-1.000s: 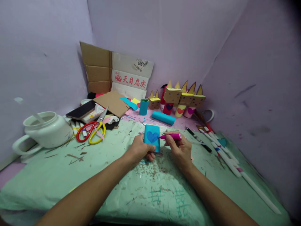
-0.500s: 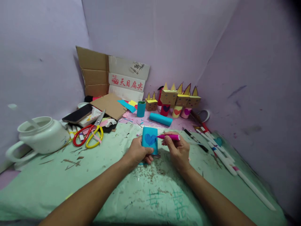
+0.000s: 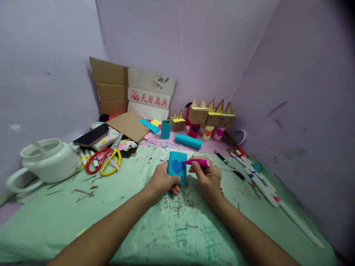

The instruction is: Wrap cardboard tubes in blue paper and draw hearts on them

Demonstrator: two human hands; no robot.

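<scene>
Hands hold marker, blue roll by edge; scissors well apart.

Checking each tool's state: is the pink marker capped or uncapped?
Uncapped: in the right hand, the marker points its bare, tapered tip at the heart.

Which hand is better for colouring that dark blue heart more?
Right, probably: the right hand holds the slim magenta marker, pointing at the heart, while the left hand grips the bright blue tube-like piece.

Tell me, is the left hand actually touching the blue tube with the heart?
Touching: the head view shows the left hand gripping the blue tube, its thumb lying over the tube's lower front.
</scene>
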